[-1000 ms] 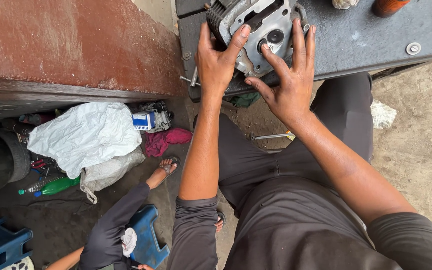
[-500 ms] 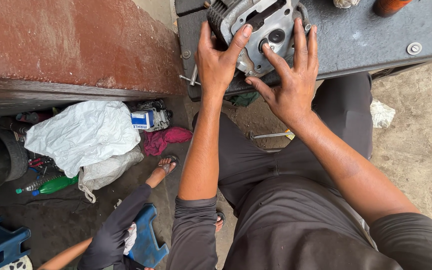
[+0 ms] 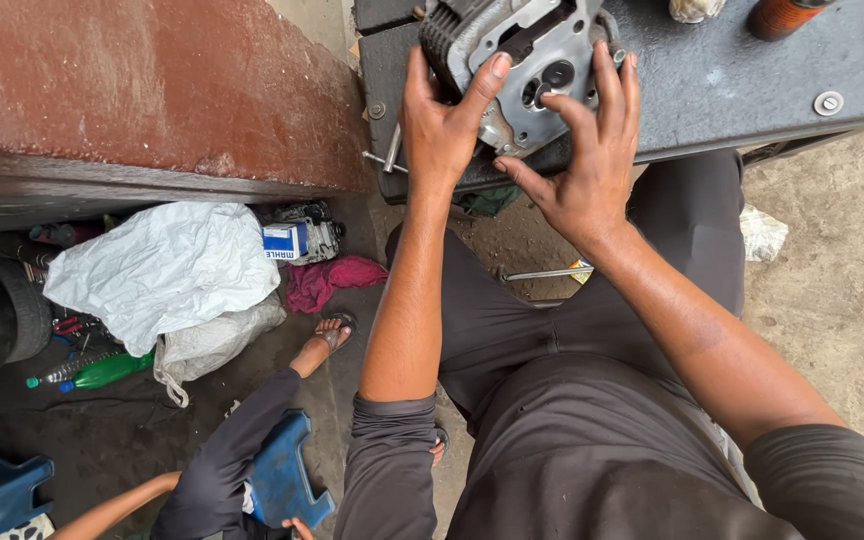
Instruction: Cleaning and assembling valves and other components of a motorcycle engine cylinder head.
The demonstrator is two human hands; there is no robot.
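**Both hands on engine cylinder head at worktop's near edge**

Grey metal cylinder head sits on the dark grey worktop, at its near edge toward the left corner, machined face with round ports turned up. Finned side faces left.

Left hand wraps the head's left side: thumb laid over the top face, fingers hidden round the finned side. Grip closed on the head.

Right hand rests flat against the head's right near side, fingers spread and pointing up over the face, thumb out to the left along the lower edge. Grip apart, pressing, not clamped.

A bolt head with washer shows on the worktop toward the right. An orange-brown bottle and a crumpled pale rag sit at the far edge, well apart from the hands.

On the floor below, left: white plastic sack, small blue and white box, pink cloth, green bottle, blue stool. Another person sits there; a sandalled foot and dark trouser leg show. A metal rod lies on the floor between the wearer's legs.
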